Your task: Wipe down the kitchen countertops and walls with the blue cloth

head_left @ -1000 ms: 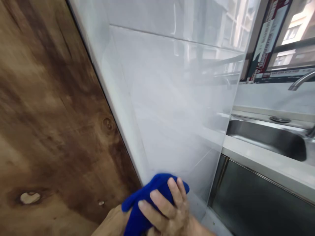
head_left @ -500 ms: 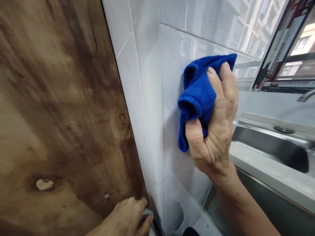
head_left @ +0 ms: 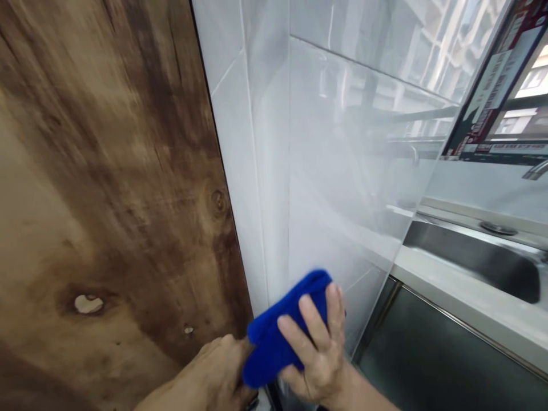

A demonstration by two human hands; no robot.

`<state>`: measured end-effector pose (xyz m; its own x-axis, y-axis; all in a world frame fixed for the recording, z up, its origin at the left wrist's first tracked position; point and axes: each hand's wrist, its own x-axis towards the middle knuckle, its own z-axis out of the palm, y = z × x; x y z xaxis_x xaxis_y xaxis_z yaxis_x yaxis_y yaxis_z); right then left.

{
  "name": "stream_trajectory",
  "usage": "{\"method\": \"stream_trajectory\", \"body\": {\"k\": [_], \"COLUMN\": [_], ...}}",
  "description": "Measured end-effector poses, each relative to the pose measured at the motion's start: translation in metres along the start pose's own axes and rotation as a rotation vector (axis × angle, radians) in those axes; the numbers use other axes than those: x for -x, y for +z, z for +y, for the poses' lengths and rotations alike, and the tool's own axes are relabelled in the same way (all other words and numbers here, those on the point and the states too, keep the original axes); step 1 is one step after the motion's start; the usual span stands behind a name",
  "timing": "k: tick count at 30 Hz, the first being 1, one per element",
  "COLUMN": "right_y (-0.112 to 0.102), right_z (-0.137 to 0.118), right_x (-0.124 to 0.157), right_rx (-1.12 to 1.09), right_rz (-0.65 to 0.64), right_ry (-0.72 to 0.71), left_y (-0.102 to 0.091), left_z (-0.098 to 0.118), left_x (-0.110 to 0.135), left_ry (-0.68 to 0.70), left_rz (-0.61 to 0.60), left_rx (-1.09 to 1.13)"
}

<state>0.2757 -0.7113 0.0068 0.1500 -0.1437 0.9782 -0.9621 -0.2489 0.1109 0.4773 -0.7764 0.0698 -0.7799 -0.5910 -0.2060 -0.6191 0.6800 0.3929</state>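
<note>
By the right hand [head_left: 319, 351], a blue cloth [head_left: 268, 349] is held: the fingers are laid over its near face, somewhat spread, the thumb is placed lower, and the cloth is clamped between them. The cloth is found at the lower middle of the view, in front of the tiled wall [head_left: 342, 188]; whether the tile is touched by it cannot be told. The left hand [head_left: 218, 362] is placed low, just beside the cloth, and its fingers are partly covered, so it cannot be told whether something is gripped there.

For good work with the cloth, in my judgement, it should be kept folded flat under the fingers, with even pressure, and no loose edge should be left hanging. Near the narrow corner strip [head_left: 274, 188], the fold should be guided by the fingertips along the joint. Care should be taken that the knuckles are not scraped on the edge of the wooden board [head_left: 128, 188], beside which the left hand is placed.

Farther to the right, a metal sink [head_left: 471, 251] is set in a pale counter [head_left: 462, 297], above a dark cabinet front [head_left: 428, 337].
</note>
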Motion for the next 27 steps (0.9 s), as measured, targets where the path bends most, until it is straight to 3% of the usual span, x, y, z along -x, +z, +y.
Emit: {"method": "stream_trajectory", "body": {"k": [5,9,12,16,21,27], "right_y": [0.007,0.011,0.011,0.008,0.01,0.011], "right_z": [-0.002,-0.002,-0.002,-0.007,-0.017,-0.027], "right_x": [0.095,0.132,0.126,0.087,0.046,0.07], "right_rx": [-0.011,0.006,0.011,0.012,-0.001,0.028], "right_rz": [-0.107,-0.103,-0.094,-0.089,-0.02,-0.008], "right_ry": [-0.136,-0.157,-0.175,-0.164,-0.111,-0.025], "left_y": [-0.002,-0.007,-0.007,-0.002,-0.007,0.014], "left_z": [0.012,0.022,0.016,-0.005,-0.016,-0.035], "left_x": [-0.003,-0.004,-0.003,0.001,0.009,0.009], "left_ry": [-0.136,-0.187,-0.106,0.2,0.231,0.26], "left_rz": [-0.046,-0.106,-0.143,-0.16,-0.181,-0.051], "left_rx": [-0.222,-0.218,-0.271,-0.498,-0.422,-0.534]}}
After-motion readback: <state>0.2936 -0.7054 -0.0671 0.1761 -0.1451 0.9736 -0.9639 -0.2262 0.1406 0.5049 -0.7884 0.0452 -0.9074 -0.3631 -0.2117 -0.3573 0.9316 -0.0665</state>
